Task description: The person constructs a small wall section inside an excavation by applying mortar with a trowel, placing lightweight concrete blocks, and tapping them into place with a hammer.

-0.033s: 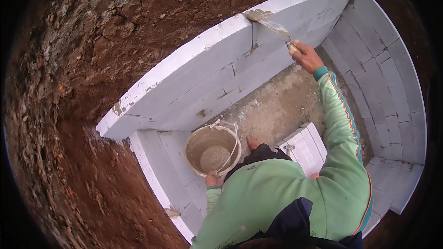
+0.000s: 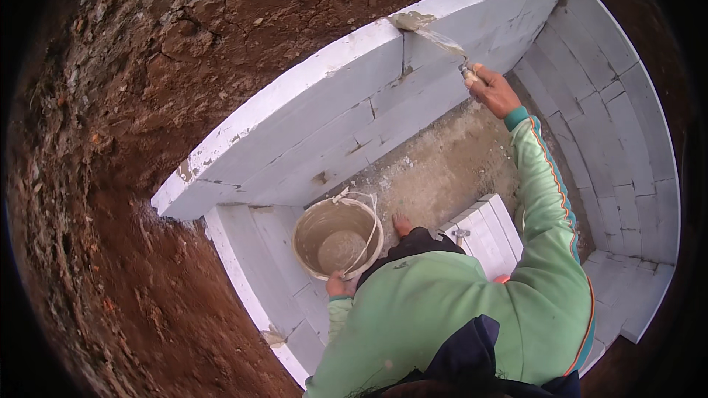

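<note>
My right hand (image 2: 490, 90) is stretched up to the white block wall (image 2: 295, 118) and grips a trowel (image 2: 448, 44). The trowel blade lies against a vertical joint near the wall's top, just below a patch of grey mortar (image 2: 411, 21). My left hand (image 2: 341, 284) holds the near rim of a beige bucket (image 2: 310, 232), which has grey mortar (image 2: 341, 249) in its bottom and a wire handle. Both of my arms are in green sleeves.
The white block walls enclose a small pit with a sandy concrete floor (image 2: 442, 169). Loose white blocks (image 2: 483, 225) lie on the floor by my bare foot (image 2: 402, 222). Red-brown earth (image 2: 110, 177) rises all around the walls. The right wall (image 2: 627, 140) curves close by.
</note>
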`<action>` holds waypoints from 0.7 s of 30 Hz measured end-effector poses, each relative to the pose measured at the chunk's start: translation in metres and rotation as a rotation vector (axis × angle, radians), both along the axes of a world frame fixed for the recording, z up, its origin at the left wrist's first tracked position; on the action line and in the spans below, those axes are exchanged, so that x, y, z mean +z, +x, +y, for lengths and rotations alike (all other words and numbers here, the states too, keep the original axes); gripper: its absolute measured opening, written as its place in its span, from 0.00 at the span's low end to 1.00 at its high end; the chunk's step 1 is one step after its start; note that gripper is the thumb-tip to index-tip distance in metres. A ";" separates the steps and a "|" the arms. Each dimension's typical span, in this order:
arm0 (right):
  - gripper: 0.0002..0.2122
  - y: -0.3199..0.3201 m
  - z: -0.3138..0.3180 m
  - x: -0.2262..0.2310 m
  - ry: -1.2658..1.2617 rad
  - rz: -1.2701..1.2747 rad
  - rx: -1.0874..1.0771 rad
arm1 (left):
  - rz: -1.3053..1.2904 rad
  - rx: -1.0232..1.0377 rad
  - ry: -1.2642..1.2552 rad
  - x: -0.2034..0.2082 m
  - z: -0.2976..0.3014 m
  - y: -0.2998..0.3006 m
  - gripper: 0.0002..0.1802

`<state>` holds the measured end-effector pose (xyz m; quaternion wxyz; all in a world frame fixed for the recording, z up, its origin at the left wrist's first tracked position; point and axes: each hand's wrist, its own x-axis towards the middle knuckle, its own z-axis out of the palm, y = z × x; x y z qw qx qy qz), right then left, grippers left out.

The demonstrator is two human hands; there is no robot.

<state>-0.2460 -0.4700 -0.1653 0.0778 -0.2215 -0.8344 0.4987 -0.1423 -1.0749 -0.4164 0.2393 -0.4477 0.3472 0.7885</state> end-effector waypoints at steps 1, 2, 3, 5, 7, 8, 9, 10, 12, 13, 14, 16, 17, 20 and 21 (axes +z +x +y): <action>0.17 0.007 0.000 0.006 -0.012 0.006 0.038 | 0.003 0.037 0.033 -0.008 -0.003 0.004 0.35; 0.16 0.013 0.000 0.013 -0.054 -0.045 0.058 | 0.006 0.077 0.066 -0.015 -0.007 0.009 0.36; 0.16 0.021 0.002 0.022 -0.091 -0.101 0.074 | 0.017 0.095 0.064 -0.015 -0.005 0.011 0.36; 0.14 0.030 -0.003 0.069 -0.010 -0.295 0.102 | 0.034 0.131 0.060 -0.009 0.004 0.015 0.36; 0.13 0.017 0.001 0.087 0.278 -0.418 0.165 | 0.023 0.160 0.059 -0.018 0.005 0.016 0.35; 0.13 0.005 0.006 0.091 0.424 -0.477 0.199 | 0.017 0.175 0.059 -0.023 0.005 0.018 0.35; 0.15 -0.011 0.015 0.086 0.680 -0.453 0.281 | 0.035 0.166 0.085 -0.029 0.004 0.019 0.34; 0.15 -0.039 0.010 0.095 0.690 -0.592 0.299 | 0.021 0.170 0.077 -0.028 0.006 0.019 0.33; 0.16 -0.106 -0.006 0.111 0.788 -0.755 0.358 | -0.001 0.184 0.054 -0.021 0.010 0.015 0.33; 0.15 -0.132 -0.006 0.126 0.892 -0.774 0.368 | -0.004 0.177 0.088 -0.020 0.012 0.013 0.33; 0.13 -0.150 -0.005 0.142 0.963 -0.786 0.403 | 0.009 0.181 0.104 -0.020 0.012 0.014 0.34; 0.12 -0.155 -0.009 0.175 1.003 -0.793 0.333 | 0.032 0.180 0.139 -0.023 0.011 0.017 0.34; 0.18 -0.151 -0.006 0.209 1.094 -0.980 0.514 | 0.029 0.163 0.163 -0.031 0.010 0.018 0.34; 0.14 -0.075 0.017 0.223 0.875 -0.695 0.169 | 0.012 0.140 0.168 -0.037 0.000 0.023 0.36; 0.15 -0.052 0.036 0.199 0.891 -0.635 0.052 | -0.010 0.148 0.158 -0.032 -0.002 0.024 0.37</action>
